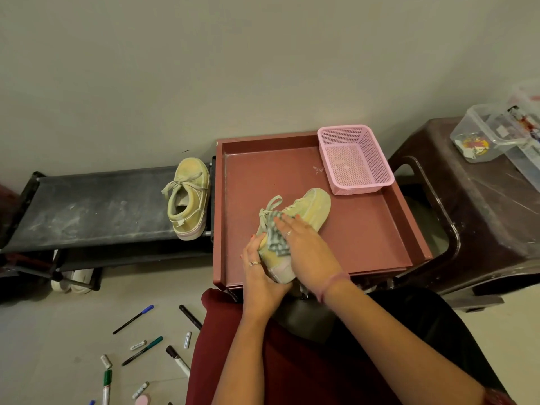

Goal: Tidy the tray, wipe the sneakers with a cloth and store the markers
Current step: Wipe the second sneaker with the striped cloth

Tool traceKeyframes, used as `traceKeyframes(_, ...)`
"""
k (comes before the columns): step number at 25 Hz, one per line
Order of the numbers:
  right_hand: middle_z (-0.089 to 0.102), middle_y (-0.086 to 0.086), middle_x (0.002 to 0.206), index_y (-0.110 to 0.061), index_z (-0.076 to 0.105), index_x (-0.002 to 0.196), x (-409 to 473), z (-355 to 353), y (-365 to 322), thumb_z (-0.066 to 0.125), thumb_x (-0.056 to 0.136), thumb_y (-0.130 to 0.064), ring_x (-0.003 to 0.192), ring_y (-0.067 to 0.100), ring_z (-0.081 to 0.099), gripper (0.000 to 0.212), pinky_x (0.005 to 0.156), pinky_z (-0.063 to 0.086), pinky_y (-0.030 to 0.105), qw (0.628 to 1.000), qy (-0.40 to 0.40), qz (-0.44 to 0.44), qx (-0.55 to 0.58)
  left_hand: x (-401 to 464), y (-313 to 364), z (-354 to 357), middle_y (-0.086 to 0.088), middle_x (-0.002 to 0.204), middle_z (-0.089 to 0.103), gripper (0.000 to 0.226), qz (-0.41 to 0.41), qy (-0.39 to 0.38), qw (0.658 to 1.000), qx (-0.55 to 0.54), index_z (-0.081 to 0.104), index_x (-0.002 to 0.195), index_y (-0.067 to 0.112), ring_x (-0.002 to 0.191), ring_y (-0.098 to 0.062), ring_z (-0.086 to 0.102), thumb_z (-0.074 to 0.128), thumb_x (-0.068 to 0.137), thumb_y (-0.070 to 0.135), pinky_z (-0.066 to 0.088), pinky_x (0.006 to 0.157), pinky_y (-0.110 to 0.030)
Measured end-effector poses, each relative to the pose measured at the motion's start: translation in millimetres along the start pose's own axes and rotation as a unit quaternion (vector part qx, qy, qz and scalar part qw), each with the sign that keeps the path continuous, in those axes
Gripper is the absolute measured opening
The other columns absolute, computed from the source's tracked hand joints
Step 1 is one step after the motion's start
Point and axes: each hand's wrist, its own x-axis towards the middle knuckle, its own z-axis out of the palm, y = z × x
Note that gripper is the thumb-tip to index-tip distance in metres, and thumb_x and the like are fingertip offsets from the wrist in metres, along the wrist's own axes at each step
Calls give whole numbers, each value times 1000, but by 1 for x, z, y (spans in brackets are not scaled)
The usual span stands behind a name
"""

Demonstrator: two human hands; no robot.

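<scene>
A yellow-green sneaker [312,207] lies in the dark red tray [365,229], its heel toward me. My left hand [258,276] grips the sneaker's heel from the left. With flat, straight fingers, my right hand [304,247] presses a grey-and-white checked cloth [276,242] onto the shoe's side. The second sneaker [188,200] stands on a black rack [96,211] to the left of the tray. Several markers [134,318] lie scattered on the floor at the lower left.
A pink mesh basket [355,159] stands in the tray's far right corner. A dark brown stool [479,206] on the right carries clear plastic boxes [493,133]. White shoes [73,280] sit under the rack. My lap, in dark red cloth [233,361], is below the tray.
</scene>
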Motion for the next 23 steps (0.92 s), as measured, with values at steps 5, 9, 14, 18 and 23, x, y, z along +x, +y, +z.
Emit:
traceKeyframes(5,40,3,146,-18,37,142,27,-14,5,38,89,9,134,22,34,60,112,24,27,999,27,21,-9,0,6,1,-1,137,40,100,18,4,1000,13,33,136,32,130,-21,42,86,51,33,41,105,-48)
traceKeyframes(9,25,-3,154,-18,35,144,-26,9,-12,27,89,-10,144,13,12,56,116,7,19,994,44,-88,44,1,1,-1,-1,137,42,96,-10,5,1000,7,34,136,32,124,-20,50,85,54,36,47,100,-46)
traceKeyframes(14,53,2,136,-17,46,139,-42,40,7,30,77,-10,127,18,41,64,100,46,32,995,71,-67,-30,1,7,-1,-4,132,48,85,-20,14,1000,-4,34,130,46,123,-19,51,84,63,30,47,101,-45)
traceKeyframes(18,28,3,154,-16,26,148,0,31,35,55,79,3,142,22,27,77,116,24,33,994,60,-32,-88,2,6,-1,2,132,45,102,-30,8,999,-18,36,130,42,125,-15,48,90,47,21,46,102,-43)
traceKeyframes(23,-5,-2,159,-20,-5,150,15,16,37,41,89,10,146,22,-7,83,116,2,28,996,50,73,25,4,0,-1,-1,133,45,103,-37,4,999,-25,36,132,36,126,-20,48,87,44,20,46,101,-47)
